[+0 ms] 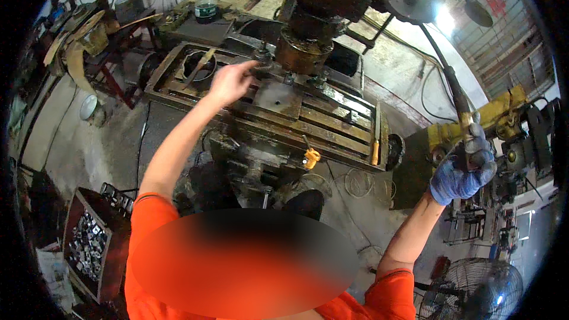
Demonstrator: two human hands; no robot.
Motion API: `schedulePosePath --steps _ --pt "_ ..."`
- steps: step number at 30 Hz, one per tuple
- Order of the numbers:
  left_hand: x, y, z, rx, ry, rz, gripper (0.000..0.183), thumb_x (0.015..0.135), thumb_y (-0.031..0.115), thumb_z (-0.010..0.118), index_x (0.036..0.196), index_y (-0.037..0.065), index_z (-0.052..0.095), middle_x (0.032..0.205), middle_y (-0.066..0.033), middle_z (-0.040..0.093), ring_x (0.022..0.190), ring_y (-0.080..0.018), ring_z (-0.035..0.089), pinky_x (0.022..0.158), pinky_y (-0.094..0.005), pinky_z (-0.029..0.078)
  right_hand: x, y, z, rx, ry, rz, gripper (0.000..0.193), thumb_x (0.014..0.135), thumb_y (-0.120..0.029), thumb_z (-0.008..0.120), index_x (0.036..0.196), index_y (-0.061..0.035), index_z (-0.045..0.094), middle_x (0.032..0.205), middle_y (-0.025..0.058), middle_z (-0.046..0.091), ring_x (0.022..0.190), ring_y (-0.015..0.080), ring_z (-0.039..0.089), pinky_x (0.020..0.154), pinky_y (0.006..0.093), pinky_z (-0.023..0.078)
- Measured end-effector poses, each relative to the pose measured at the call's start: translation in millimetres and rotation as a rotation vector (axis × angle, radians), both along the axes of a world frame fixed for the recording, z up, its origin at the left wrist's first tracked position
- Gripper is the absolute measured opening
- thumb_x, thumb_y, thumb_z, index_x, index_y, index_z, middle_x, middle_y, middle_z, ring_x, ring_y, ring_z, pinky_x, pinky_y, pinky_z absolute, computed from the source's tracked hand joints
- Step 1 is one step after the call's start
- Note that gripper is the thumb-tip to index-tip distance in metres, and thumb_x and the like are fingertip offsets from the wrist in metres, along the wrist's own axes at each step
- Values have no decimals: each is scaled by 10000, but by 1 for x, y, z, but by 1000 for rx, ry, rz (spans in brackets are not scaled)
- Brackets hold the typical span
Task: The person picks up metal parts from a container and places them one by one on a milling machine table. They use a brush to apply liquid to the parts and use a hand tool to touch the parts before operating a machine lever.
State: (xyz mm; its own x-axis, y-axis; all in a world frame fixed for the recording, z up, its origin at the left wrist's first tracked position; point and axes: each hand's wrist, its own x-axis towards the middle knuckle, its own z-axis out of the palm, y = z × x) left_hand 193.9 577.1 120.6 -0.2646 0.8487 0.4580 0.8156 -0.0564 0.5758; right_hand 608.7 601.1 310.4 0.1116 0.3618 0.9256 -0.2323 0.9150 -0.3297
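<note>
My bare left hand (232, 83) reaches over the machine table (332, 133), index finger stretched out, beside a dark upright metal fitting (263, 54); I cannot tell whether it touches it. Just right of the fitting is the machine's round spindle head (303, 52). Below my fingers lies a flat square metal plate (277, 101) with a small hole. At the far right my right hand (463, 169), in a blue-grey glove, is wrapped round the lower end of a long lever (453, 86) that slants down from the machine. The palm side of that grip is hidden.
A brush (200, 66) rests in a round container on the table's left. A yellow-handled tool (376, 151) lies at its right end; a yellow handle (311, 158) projects at the front. A crate (109, 249) of metal pieces, a fan (474, 287) and a bucket (89, 106) stand around.
</note>
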Motion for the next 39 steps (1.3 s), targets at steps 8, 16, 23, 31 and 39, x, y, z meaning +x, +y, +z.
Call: schedulePosePath --steps 8,16,23,31,39 --pt "-82 -91 -2 -17 551 395 404 768 277 619 1128 116 534 850 -126 606 754 -307 576 700 -389 425 7 6 -2 0 42 92 338 884 -246 402 592 -82 358 697 116 507 901 352 514 951 511 306" --pt "-83 -82 -11 52 -126 218 240 843 144 523 1015 -9 590 783 -140 639 671 -241 610 605 -351 462 13 12 7 30 -31 76 353 880 -289 382 614 -57 402 742 136 535 936 337 524 956 516 310" --pt "21 -3 -24 188 -365 111 221 832 157 526 943 -6 627 875 -208 618 857 -350 597 719 -376 474 -1 -2 1 -4 -13 -9 346 906 -279 340 631 -70 343 743 123 519 949 302 518 969 488 297" --pt "59 40 -42 172 -263 219 226 831 158 513 967 14 622 863 -205 617 842 -362 590 724 -420 473 -6 -6 1 -31 8 -18 409 917 -340 353 601 -80 357 722 110 514 899 284 511 949 463 302" --pt "64 36 -47 181 -255 191 224 825 152 512 954 6 622 839 -212 614 812 -368 593 701 -429 478 -4 -6 -2 -19 3 71 397 920 -307 349 591 -87 339 683 96 475 867 281 497 956 467 287"
